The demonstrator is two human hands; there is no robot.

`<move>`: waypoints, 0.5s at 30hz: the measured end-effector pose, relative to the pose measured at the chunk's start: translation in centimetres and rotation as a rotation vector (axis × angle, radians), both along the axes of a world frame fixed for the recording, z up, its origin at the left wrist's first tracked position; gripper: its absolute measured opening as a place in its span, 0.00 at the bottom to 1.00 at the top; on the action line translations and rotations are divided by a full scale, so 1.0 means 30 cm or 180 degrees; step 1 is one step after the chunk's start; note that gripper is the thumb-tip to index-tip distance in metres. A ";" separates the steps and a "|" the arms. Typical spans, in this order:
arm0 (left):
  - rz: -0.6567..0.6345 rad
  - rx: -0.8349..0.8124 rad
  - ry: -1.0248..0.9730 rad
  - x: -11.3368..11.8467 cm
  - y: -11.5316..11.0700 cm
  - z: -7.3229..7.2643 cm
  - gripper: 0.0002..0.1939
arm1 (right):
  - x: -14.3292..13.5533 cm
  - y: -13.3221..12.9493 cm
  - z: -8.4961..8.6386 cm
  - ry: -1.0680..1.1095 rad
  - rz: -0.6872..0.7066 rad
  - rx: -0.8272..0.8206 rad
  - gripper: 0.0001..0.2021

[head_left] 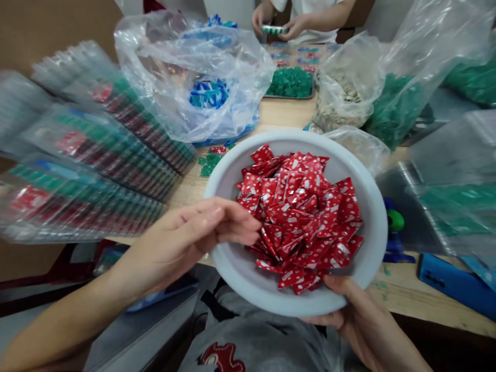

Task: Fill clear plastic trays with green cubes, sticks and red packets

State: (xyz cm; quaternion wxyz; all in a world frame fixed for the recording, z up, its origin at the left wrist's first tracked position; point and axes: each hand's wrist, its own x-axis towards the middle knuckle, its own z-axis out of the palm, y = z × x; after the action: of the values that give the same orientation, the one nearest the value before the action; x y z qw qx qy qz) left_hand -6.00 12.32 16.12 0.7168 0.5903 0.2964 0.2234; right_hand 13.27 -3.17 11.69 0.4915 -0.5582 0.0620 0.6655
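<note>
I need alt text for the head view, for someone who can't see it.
A person's right hand holds the near right edge of a pale bowl heaped with red patterned packets, while the cupped left hand reaches over its left edge. Beyond are a clear bag of blue pieces, green pieces and a co-worker's hands.

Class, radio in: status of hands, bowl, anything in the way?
Right hand grips bowl. Left hand over its rim, beside red packets. Plastic bag beyond, not covering them.

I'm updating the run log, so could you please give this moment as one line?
left hand: open, by red packets | right hand: holding pale bowl by rim | red packets: heaped in pale bowl
</note>
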 end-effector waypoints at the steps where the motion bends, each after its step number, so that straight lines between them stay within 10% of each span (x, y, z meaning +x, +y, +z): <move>1: 0.0144 0.0583 0.0167 0.005 0.016 0.004 0.12 | -0.008 -0.001 -0.003 -0.0010 0.0031 0.0056 0.10; 6: -0.0413 0.3500 0.1103 0.175 0.147 0.010 0.15 | -0.054 -0.028 -0.058 -0.0121 0.0362 0.0334 0.16; 10: -0.1485 0.3880 0.2176 0.310 0.180 -0.028 0.21 | -0.100 -0.076 -0.105 -0.0013 0.0474 0.0298 0.22; 15: -0.1987 0.4342 0.2165 0.232 0.040 -0.086 0.24 | -0.051 -0.116 -0.109 -0.0108 0.0718 0.0160 0.17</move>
State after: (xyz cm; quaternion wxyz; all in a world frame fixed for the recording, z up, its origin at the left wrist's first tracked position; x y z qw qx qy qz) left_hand 0.96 13.53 13.53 0.1008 0.9867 0.1188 -0.0462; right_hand 11.75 -6.64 8.44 0.4284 -0.5604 -0.0262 0.7084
